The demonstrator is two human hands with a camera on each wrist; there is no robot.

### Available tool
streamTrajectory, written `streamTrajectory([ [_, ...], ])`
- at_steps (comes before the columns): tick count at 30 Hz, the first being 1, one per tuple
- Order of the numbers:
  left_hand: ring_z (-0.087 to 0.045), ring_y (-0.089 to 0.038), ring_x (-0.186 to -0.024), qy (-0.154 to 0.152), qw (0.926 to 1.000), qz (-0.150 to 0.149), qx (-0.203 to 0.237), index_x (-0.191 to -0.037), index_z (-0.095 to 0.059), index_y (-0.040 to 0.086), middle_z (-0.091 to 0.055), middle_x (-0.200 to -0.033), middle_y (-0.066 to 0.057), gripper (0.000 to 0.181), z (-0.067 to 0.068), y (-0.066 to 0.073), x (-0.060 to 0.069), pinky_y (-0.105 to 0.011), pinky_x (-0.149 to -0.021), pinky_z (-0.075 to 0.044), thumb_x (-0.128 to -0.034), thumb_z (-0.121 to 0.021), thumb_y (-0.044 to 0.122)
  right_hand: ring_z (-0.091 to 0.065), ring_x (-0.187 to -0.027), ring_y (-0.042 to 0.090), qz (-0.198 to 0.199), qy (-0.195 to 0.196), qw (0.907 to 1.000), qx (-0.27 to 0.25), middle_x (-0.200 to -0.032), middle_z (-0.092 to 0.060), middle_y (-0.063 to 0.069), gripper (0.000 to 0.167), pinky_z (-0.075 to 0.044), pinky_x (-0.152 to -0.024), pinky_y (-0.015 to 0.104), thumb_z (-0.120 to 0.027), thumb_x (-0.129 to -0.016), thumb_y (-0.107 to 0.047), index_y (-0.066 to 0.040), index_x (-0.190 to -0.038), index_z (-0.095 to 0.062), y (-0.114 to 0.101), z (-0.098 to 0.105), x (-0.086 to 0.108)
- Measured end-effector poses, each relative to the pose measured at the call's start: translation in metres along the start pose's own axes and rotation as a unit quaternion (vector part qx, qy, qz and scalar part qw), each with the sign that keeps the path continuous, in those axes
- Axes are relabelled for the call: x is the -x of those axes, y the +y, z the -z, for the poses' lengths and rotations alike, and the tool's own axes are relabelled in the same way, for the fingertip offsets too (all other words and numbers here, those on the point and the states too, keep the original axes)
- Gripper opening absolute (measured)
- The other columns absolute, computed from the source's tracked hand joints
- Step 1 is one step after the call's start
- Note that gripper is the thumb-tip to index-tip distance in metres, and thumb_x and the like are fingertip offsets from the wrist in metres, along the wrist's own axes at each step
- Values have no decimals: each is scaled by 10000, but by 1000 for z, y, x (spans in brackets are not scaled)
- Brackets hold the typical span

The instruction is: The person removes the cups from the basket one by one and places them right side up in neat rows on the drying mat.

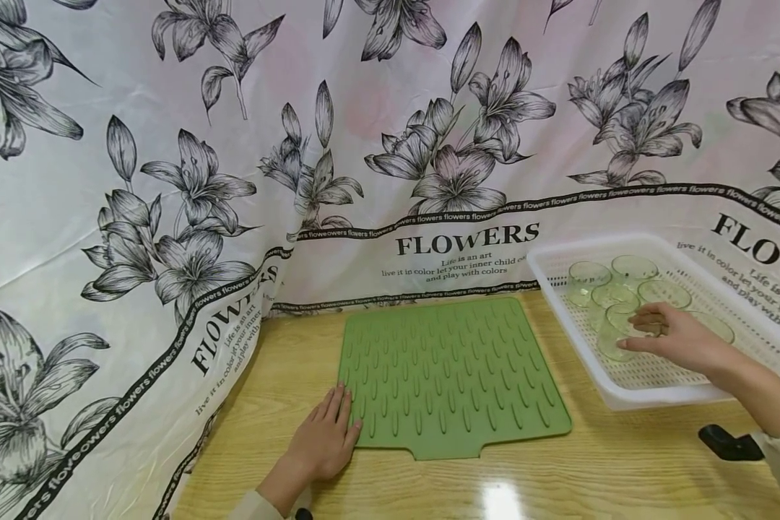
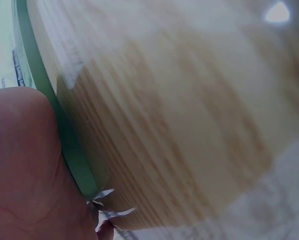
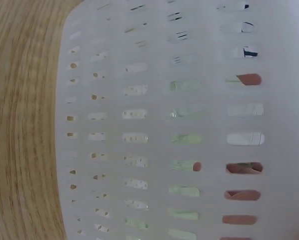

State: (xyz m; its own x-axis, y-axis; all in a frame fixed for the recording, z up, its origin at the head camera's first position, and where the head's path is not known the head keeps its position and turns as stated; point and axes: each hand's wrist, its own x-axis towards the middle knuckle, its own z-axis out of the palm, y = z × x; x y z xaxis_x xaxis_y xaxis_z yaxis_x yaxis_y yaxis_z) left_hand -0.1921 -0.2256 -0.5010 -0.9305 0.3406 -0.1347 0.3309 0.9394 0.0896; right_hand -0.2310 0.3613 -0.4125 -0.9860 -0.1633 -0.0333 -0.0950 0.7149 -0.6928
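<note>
My left hand (image 1: 326,435) lies flat at the left edge of a green ridged drying mat (image 1: 451,379), its fingertips resting on the border. In the left wrist view, part of that hand (image 2: 22,165) shows beside the mat's green edge (image 2: 78,167). My right hand (image 1: 679,338) reaches over the near side of a white plastic basket (image 1: 598,390). Its thumb and bent fingers hold the nearest clear greenish drinking glass (image 1: 609,336); exact contact is partly hidden. The right wrist view shows the slotted basket wall (image 3: 154,125), with skin and pale green glass through the slots.
Several other glasses (image 1: 586,278) stand close together in the basket. The wooden table (image 1: 299,354) extends around the mat. A flower-printed cloth (image 1: 338,260) hangs behind and along the left. A black object (image 1: 728,442) is at my right wrist.
</note>
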Motion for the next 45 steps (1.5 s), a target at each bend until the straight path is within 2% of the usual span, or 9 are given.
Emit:
streamTrajectory([
  [8,-148,-387,-1557,6,10000,3,44,-1612,-225,-27,-128,-1694,-209,678,7,7,4,-571,-1214,-248,-1129,-242,447,-345,-1304,639,-11,-18,9999,-161,-1470,-355,435,882,-343,-985,766,-673,-1006,-367,192,-1507,-211,-1,6,0],
  [13,-173,-396,-1551,2,9999,12,105,-1602,-258,-35,-152,-1688,-218,667,11,10,4,-577,-1207,-259,-1128,-282,433,-359,-1308,619,50,14,9996,-294,-1469,-374,410,821,-390,-960,730,-666,-1016,-336,161,-1512,-242,-2,9,0],
  [18,-172,-375,-1556,-12,10000,60,52,-1604,-263,-25,-148,-1691,-204,659,13,11,5,-551,-1214,-263,-1127,-296,429,-397,-1306,565,105,24,9993,-349,-1480,-385,392,851,-512,-885,315,-666,-1019,-313,160,-1539,-187,-5,11,-1],
  [21,-167,-379,-1556,-13,10000,65,60,-1605,-258,-26,-142,-1692,-204,657,13,11,5,-552,-1215,-261,-1129,-291,426,-543,-1223,200,125,110,9992,-354,-1486,-399,375,864,-456,-788,148,-676,-1013,-313,143,-1556,-181,-5,11,-1],
  [24,-161,-384,-1556,-48,10000,52,63,-1607,-251,-26,-138,-1693,-207,662,12,11,5,-559,-1215,-257,-1129,-280,432,-440,-1089,-117,85,265,9993,-258,-1491,-420,343,861,-471,-803,178,-682,-1006,-348,101,-1571,-212,-5,11,1],
  [25,-153,-383,-1557,-56,10000,47,36,-1610,-242,-22,-130,-1694,-203,668,12,10,4,-558,-1216,-254,-1129,-264,442,-424,-1080,-132,81,295,9992,-260,-1492,-418,345,862,-498,-833,233,-684,-1005,-352,95,-1574,-215,-5,11,1],
  [32,-131,-375,-1562,-72,10000,46,-31,-1619,-209,-15,-101,-1700,-196,686,8,7,2,-554,-1222,-243,-1128,-214,464,-400,-1046,-156,69,447,9978,-493,-1526,-374,327,850,-519,-935,478,-690,-1004,-332,82,-1577,-218,-8,11,1],
  [37,-136,-372,-1562,-88,9999,74,12,-1615,-228,-15,-119,-1698,-197,675,9,8,1,-552,-1224,-239,-1127,-263,450,-374,-1117,-71,16,456,9961,-755,-1547,-342,280,860,-361,-988,737,-669,-1014,-363,48,-1600,-191,-12,12,1],
  [45,-134,-358,-1564,21,9999,49,-114,-1619,-231,1,-112,-1700,-181,677,-3,0,-4,-532,-1227,-248,-1127,-242,466,-381,-1065,-131,14,563,9935,-988,-1381,-451,-83,826,-352,-999,718,-683,-1007,-352,13,-1598,-236,-15,10,0],
])
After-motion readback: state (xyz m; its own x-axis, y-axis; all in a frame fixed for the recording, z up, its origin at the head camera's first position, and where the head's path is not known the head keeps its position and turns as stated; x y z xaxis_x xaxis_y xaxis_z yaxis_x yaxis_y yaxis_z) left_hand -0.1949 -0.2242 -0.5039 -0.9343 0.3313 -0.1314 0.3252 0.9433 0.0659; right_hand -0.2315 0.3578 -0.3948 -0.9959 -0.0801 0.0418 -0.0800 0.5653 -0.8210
